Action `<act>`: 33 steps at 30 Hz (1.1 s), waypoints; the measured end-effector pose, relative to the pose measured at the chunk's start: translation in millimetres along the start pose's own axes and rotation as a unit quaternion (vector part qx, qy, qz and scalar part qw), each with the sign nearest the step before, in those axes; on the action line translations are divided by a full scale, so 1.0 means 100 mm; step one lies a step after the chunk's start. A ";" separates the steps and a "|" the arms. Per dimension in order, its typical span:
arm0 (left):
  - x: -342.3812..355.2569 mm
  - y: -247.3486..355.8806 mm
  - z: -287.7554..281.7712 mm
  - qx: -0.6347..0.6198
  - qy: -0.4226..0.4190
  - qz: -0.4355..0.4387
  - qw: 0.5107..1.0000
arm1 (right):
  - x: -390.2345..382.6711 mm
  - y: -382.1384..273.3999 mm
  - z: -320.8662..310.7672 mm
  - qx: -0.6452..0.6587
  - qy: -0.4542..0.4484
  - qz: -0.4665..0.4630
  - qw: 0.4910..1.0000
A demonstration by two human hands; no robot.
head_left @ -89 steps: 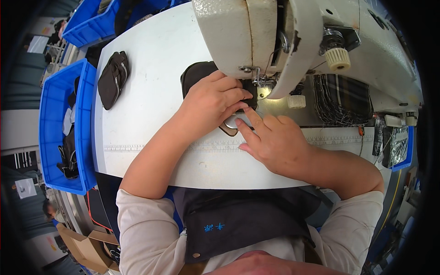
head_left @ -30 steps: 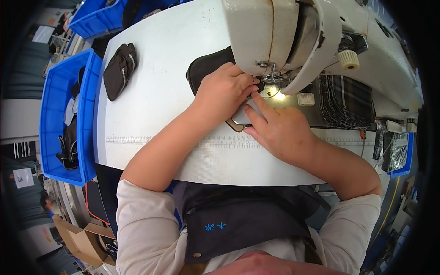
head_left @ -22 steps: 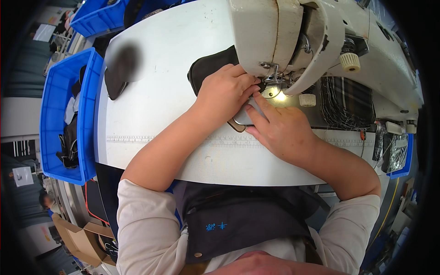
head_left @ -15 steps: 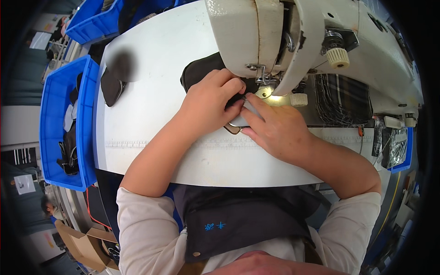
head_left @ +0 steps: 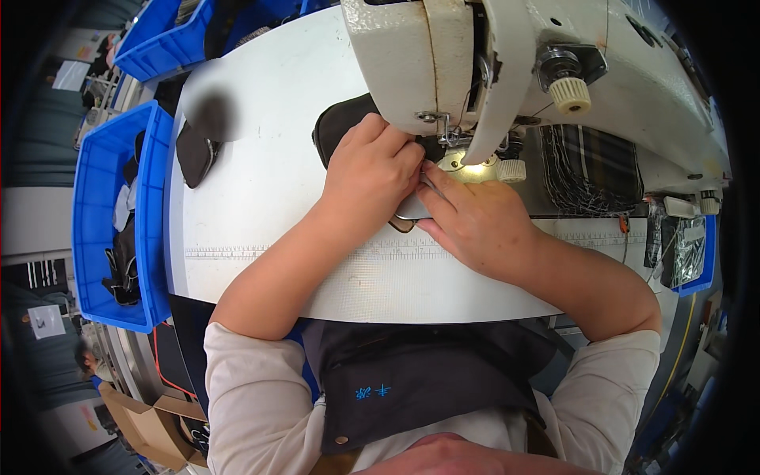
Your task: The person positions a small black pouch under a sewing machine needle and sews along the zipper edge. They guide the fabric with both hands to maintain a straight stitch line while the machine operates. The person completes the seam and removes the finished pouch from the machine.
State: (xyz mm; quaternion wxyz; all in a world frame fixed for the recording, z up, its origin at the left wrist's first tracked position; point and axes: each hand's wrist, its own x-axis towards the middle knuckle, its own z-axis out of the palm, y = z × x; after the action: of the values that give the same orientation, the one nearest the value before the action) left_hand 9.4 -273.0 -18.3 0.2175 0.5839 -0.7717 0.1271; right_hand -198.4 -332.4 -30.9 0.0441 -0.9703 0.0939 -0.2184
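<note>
Guiding the dark fabric piece (head_left: 339, 125) flat, fingertips back from the presser foot (head_left: 454, 142), should work best; it lies partly under the left hand (head_left: 370, 165), bunched and seemingly pinching it. The right hand (head_left: 479, 226) is slightly spread, its hold unclear.

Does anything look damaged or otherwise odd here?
Yes: a round blurred patch hides the upper part of the dark fabric pouch on the white table, unlike its sharp surroundings. The glossy white metal sewing machine has a dark, seemingly chipped spot.
</note>
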 end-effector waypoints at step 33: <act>-0.07 -0.11 -0.05 -0.147 -0.029 0.002 0.989 | 0.02 0.09 -0.09 -0.032 0.057 -0.028 0.997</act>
State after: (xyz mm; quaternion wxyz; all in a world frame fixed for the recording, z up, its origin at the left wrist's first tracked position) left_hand 22.5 -267.9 -18.2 0.2782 0.5472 -0.7894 -0.0039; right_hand -202.2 -341.6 -23.3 0.0012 -0.9593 0.0762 -0.2718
